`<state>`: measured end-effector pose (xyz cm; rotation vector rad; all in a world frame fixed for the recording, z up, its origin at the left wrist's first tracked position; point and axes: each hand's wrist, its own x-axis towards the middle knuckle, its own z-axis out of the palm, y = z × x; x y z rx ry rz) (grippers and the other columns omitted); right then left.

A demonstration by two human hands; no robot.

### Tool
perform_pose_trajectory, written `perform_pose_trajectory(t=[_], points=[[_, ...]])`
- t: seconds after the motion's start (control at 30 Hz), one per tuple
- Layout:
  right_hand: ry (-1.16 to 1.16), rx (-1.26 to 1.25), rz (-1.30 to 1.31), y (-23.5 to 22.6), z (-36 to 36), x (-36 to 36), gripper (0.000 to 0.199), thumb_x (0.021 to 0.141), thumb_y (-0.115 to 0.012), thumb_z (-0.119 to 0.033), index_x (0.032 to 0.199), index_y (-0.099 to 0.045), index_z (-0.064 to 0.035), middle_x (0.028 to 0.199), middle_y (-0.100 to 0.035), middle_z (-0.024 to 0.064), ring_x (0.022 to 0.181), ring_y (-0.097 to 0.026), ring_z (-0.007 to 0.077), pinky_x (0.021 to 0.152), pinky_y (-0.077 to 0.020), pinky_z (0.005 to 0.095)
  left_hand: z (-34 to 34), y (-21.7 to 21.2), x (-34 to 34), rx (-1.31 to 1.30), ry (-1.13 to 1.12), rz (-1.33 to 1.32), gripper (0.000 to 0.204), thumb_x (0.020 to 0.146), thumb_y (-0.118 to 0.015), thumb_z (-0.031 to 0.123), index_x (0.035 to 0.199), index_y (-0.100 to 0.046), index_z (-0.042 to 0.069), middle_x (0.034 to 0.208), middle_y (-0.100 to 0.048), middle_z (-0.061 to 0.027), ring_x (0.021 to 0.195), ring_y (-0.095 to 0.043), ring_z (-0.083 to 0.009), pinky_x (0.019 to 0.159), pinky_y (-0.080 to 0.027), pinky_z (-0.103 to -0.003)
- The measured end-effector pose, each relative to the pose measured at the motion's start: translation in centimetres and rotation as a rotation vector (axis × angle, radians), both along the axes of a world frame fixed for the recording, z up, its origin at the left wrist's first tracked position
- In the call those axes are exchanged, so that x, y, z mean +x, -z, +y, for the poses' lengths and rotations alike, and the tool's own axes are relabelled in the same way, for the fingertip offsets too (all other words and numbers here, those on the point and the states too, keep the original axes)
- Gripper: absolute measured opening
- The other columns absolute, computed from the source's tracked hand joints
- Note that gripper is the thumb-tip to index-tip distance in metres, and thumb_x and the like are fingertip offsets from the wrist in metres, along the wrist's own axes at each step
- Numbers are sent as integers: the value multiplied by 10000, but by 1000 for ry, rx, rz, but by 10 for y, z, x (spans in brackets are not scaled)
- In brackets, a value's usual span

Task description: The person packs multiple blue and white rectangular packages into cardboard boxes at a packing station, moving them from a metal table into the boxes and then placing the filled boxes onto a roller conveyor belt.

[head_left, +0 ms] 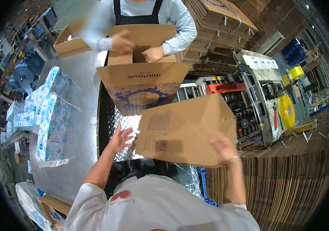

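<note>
A brown cardboard box [187, 129] is held in front of me, tilted, above a metal tread plate [124, 125]. My left hand [121, 139] presses flat against its left end with fingers spread. My right hand [223, 147] rests on its lower right face. Across from me, another person in an apron holds a second open cardboard box [143, 82] with both hands at its top opening; its printed flap hangs toward me.
Several blue-and-white wrapped packs [52, 115] lie on the steel table [81, 127] at left. Tall stacks of flattened cardboard [287, 181] stand at the right and at the back. A strapping machine with yellow reels [286, 109] stands to the right.
</note>
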<state>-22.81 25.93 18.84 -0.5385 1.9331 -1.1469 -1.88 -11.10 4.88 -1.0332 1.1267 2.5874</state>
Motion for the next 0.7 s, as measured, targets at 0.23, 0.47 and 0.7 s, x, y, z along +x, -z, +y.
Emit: perform_pose_trajectory(t=[0.23,0.47,0.7], points=[[-352,255,358,12,-148,87,290,833,-538,-302,971,-584,-52,981,-585,155,930,-539,328,803,-421,404,49,-75,-40,-1370,205,173,782,748,-605,70,1396,-184,190,1282,-391,-220,1146,-434,-335,891,-399,-364],[412,157,760,116,1,-25,586,729,-564,-48,1263,-326,-21,1029,-568,217,981,-541,371,843,-436,369,-68,-41,-61,-1731,350,-152,703,695,-700,207,1277,-365,-1,927,-595,-218,833,-603,-320,750,-476,-357],[203,211,376,125,26,-76,328,788,-561,-62,1102,-536,29,1020,-612,101,922,-562,196,836,-431,323,37,35,-8,-1596,586,-567,1236,510,-645,673,1370,-111,-37,1431,-111,-224,1301,-94,-447,960,-103,-685]])
